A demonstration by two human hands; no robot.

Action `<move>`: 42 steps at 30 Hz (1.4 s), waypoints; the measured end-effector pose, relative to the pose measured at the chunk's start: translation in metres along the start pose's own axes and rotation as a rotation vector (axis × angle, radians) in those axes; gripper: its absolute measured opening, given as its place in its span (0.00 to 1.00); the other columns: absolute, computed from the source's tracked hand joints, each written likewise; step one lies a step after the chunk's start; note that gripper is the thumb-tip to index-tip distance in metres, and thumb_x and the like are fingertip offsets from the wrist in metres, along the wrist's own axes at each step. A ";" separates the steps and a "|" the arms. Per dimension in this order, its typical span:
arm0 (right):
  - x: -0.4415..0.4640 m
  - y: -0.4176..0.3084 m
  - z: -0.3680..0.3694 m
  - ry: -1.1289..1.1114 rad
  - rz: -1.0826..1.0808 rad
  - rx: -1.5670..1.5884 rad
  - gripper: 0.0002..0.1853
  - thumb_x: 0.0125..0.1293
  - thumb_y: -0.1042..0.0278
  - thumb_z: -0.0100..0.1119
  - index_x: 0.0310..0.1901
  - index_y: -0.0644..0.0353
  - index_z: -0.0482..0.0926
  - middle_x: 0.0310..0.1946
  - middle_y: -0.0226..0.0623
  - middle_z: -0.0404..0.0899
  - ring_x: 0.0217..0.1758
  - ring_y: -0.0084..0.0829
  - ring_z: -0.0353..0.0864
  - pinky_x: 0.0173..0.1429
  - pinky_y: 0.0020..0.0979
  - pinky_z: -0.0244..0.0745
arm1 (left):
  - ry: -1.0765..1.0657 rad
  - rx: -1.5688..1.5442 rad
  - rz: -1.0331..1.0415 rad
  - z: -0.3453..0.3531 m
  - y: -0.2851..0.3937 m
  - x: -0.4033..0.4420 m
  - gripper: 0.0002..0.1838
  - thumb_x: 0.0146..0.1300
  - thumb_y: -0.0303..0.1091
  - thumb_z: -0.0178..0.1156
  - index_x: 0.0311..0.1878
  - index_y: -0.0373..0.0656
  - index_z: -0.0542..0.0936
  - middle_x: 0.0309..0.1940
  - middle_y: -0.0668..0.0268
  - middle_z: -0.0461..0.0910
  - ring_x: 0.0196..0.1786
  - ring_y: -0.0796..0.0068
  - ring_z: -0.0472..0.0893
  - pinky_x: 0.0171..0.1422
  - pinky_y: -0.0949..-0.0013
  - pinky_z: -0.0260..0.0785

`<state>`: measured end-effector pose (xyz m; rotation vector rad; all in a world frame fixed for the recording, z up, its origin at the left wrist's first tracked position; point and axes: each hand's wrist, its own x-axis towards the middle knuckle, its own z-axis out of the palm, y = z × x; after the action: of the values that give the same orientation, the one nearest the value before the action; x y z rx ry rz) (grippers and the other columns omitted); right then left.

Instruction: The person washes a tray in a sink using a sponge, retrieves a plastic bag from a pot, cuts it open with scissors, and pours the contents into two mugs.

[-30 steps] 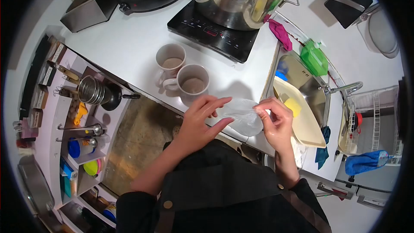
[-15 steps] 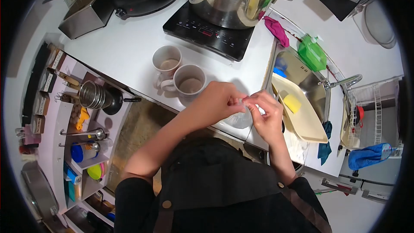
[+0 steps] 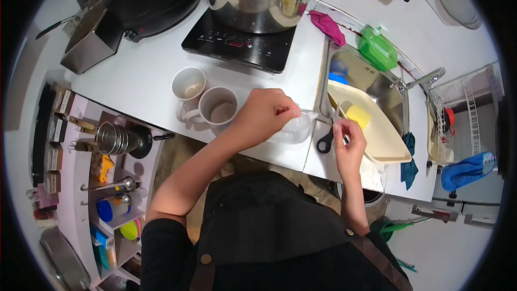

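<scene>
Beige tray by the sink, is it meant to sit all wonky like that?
It does look askew: the beige tray lies slantwise, partly over the sink, with a yellow sponge on it. I see no spill there.

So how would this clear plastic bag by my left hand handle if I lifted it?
The clear plastic bag is probably floppy, since its film looks thin and wrinkled. Its shiny surface could feel slippery. Its rounded shape may sag when lifted.
</scene>
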<state>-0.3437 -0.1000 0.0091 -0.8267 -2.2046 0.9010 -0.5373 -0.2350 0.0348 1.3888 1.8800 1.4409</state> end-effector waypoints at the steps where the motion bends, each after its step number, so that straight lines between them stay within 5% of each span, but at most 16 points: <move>1: -0.009 0.012 -0.003 0.039 0.093 -0.089 0.10 0.56 0.79 0.61 0.41 0.67 0.78 0.28 0.38 0.74 0.31 0.30 0.73 0.40 0.26 0.70 | 0.032 -0.009 -0.004 0.000 0.001 0.000 0.05 0.56 0.29 0.65 0.33 0.39 0.85 0.24 0.62 0.80 0.25 0.78 0.76 0.30 0.74 0.66; 8: -0.035 0.047 0.006 0.070 0.108 -0.368 0.17 0.56 0.72 0.63 0.45 0.69 0.72 0.43 0.51 0.70 0.49 0.51 0.69 0.55 0.43 0.65 | 0.088 0.076 0.028 -0.002 0.016 0.015 0.06 0.56 0.30 0.65 0.32 0.38 0.85 0.23 0.62 0.80 0.24 0.78 0.76 0.29 0.74 0.66; 12: -0.030 0.050 0.013 0.055 0.098 -0.539 0.24 0.53 0.66 0.67 0.47 0.73 0.72 0.43 0.55 0.70 0.49 0.53 0.70 0.55 0.43 0.66 | 0.070 0.122 0.054 -0.005 0.025 0.027 0.07 0.55 0.30 0.65 0.32 0.36 0.84 0.23 0.59 0.80 0.23 0.75 0.77 0.30 0.72 0.67; 17: -0.030 0.034 0.004 -0.038 0.219 -0.458 0.26 0.52 0.66 0.68 0.48 0.74 0.72 0.43 0.56 0.70 0.49 0.53 0.71 0.54 0.43 0.67 | 0.091 0.061 0.046 0.000 0.017 0.035 0.07 0.55 0.29 0.64 0.32 0.34 0.83 0.24 0.55 0.80 0.23 0.70 0.77 0.31 0.69 0.68; 20: -0.034 0.029 0.006 -0.012 0.200 -0.447 0.25 0.52 0.66 0.68 0.48 0.73 0.72 0.45 0.55 0.70 0.49 0.53 0.72 0.55 0.42 0.68 | 0.102 0.092 0.037 0.000 0.016 0.039 0.09 0.57 0.32 0.66 0.33 0.34 0.84 0.21 0.66 0.80 0.24 0.85 0.73 0.30 0.77 0.66; 24: -0.037 0.034 0.012 0.105 0.077 -0.429 0.24 0.51 0.69 0.68 0.48 0.72 0.73 0.45 0.53 0.70 0.49 0.51 0.71 0.55 0.40 0.68 | 0.086 0.073 -0.022 -0.003 0.022 0.041 0.09 0.57 0.32 0.66 0.33 0.34 0.84 0.20 0.68 0.79 0.24 0.86 0.71 0.29 0.77 0.64; 31: -0.003 0.003 0.011 -0.027 -0.072 0.193 0.28 0.55 0.65 0.67 0.58 0.62 0.72 0.54 0.45 0.70 0.57 0.40 0.70 0.60 0.35 0.65 | 0.108 0.014 0.003 0.007 0.029 0.021 0.09 0.57 0.32 0.67 0.32 0.34 0.83 0.19 0.68 0.78 0.24 0.86 0.71 0.29 0.77 0.63; 36: 0.023 0.021 0.003 -0.480 0.035 0.575 0.34 0.60 0.47 0.58 0.65 0.54 0.67 0.68 0.40 0.58 0.71 0.38 0.56 0.68 0.38 0.56 | 0.143 -0.053 -0.043 0.018 0.031 -0.008 0.06 0.56 0.30 0.67 0.33 0.36 0.84 0.22 0.68 0.78 0.26 0.84 0.74 0.31 0.78 0.65; 39: 0.030 0.020 -0.005 -0.731 -0.026 0.440 0.33 0.61 0.46 0.56 0.65 0.54 0.67 0.69 0.40 0.57 0.71 0.37 0.56 0.68 0.37 0.56 | 0.161 -0.085 -0.071 0.023 0.024 -0.025 0.05 0.57 0.28 0.66 0.34 0.37 0.85 0.25 0.66 0.79 0.27 0.83 0.75 0.32 0.78 0.67; 42: 0.027 0.033 0.008 -0.847 0.086 0.494 0.26 0.64 0.50 0.55 0.60 0.54 0.70 0.59 0.39 0.67 0.64 0.32 0.63 0.64 0.31 0.59 | 0.158 -0.103 -0.143 0.023 0.019 -0.040 0.05 0.57 0.27 0.65 0.36 0.37 0.85 0.27 0.64 0.80 0.29 0.82 0.77 0.34 0.78 0.68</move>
<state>-0.3553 -0.0644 -0.0130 -0.3129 -2.4159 2.0132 -0.4929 -0.2584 0.0329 1.0990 1.9273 1.5910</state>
